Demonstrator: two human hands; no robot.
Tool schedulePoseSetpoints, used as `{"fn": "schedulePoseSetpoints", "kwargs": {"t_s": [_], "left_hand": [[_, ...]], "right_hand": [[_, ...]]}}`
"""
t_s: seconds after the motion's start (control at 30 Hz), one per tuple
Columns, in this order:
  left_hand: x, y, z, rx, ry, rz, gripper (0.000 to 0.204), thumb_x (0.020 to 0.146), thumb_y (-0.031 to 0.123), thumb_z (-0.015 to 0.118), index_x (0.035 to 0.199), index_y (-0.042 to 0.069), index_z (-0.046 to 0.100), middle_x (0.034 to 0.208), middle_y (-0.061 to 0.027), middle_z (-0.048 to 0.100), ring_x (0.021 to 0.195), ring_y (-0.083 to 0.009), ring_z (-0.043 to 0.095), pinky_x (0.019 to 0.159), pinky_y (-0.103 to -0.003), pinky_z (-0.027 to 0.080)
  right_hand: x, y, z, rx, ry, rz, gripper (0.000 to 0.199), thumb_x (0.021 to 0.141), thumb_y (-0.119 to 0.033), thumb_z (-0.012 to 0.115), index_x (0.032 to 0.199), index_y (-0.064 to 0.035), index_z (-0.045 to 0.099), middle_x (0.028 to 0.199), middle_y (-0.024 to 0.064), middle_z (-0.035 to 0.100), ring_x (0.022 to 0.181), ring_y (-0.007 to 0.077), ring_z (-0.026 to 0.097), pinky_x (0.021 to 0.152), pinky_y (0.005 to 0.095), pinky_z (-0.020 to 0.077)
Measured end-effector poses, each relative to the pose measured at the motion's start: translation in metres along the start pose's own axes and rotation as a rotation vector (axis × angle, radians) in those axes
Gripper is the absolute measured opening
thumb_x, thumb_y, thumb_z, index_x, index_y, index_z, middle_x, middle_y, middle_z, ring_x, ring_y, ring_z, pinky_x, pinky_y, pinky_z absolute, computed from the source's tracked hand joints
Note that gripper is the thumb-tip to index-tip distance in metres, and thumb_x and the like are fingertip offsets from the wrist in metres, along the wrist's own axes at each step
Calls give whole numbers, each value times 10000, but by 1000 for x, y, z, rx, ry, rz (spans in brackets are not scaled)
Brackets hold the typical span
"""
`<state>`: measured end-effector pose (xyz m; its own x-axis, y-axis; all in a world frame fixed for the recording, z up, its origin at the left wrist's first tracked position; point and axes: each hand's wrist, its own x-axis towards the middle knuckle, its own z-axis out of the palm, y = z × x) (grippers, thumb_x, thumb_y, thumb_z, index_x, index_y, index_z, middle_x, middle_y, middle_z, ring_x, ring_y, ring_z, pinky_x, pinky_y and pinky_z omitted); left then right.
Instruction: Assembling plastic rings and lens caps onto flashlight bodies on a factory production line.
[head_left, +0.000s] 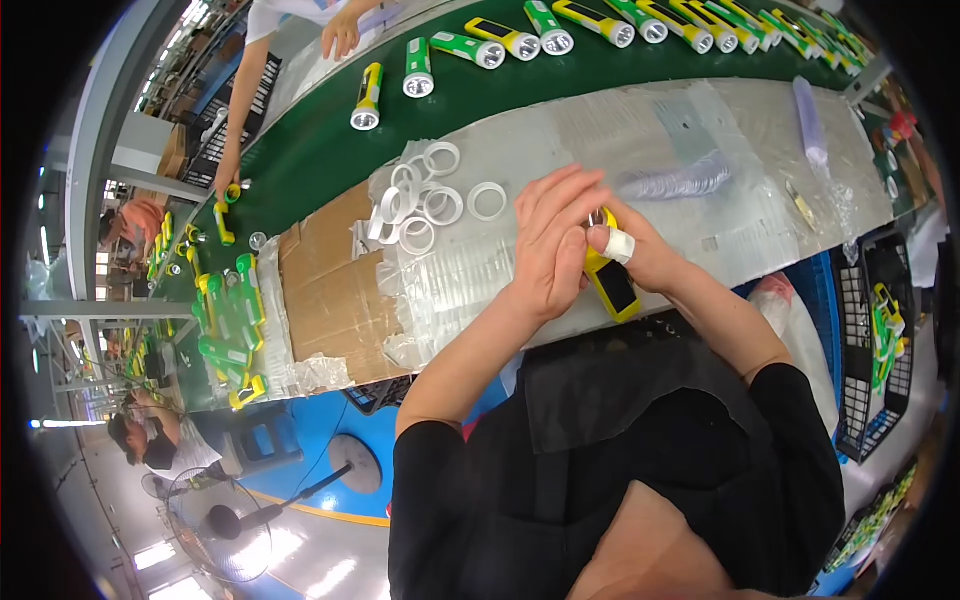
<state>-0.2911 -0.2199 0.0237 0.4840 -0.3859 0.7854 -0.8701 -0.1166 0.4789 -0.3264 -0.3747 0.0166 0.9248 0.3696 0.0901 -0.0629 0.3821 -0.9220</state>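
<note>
A yellow flashlight (613, 285) with a dark panel is in front of me, tilted, its body end toward me. My right hand (640, 250) is closed around it near the lamp end, and white tape wraps the thumb. Against the lamp end lies my left hand (552, 240), its fingers stretched out and close together. The two hands hide most of the lamp end. Left of my hands, several white rings (487, 201) lie loose on the plastic-covered bench (520, 140). A stack of clear round discs (680, 178) lies to the right.
Green and yellow flashlights (505, 38) line the green belt (320, 125) beyond the bench; more are heaped at the left (232, 315). A co-worker's hand (228, 175) reaches to the belt. A black crate (872, 350) stands right, a fan (225, 522) lower left.
</note>
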Motion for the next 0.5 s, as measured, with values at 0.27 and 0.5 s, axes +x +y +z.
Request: {"fn": "schedulePoseSetpoints", "kwargs": {"t_s": [0.27, 0.5], "left_hand": [[-1, -11, -34, 22, -176, -49, 420, 967, 166, 343, 1231, -49, 589, 1256, -206, 608, 1212, -393, 544, 1022, -462, 370], [-4, -7, -21, 18, -99, -13, 378, 926, 133, 395, 1196, -19, 612, 1245, -177, 613, 1200, -370, 549, 998, -460, 358]], "right_hand": [[16, -3, 3, -57, -101, -8, 489, 960, -298, 611, 1319, -24, 422, 919, 65, 598, 735, 139, 606, 644, 290, 512], [15, 0, 5, -67, -138, -21, 446, 950, -312, 630, 1246, -24, 460, 917, 71, 600, 729, 143, 614, 641, 288, 518]]}}
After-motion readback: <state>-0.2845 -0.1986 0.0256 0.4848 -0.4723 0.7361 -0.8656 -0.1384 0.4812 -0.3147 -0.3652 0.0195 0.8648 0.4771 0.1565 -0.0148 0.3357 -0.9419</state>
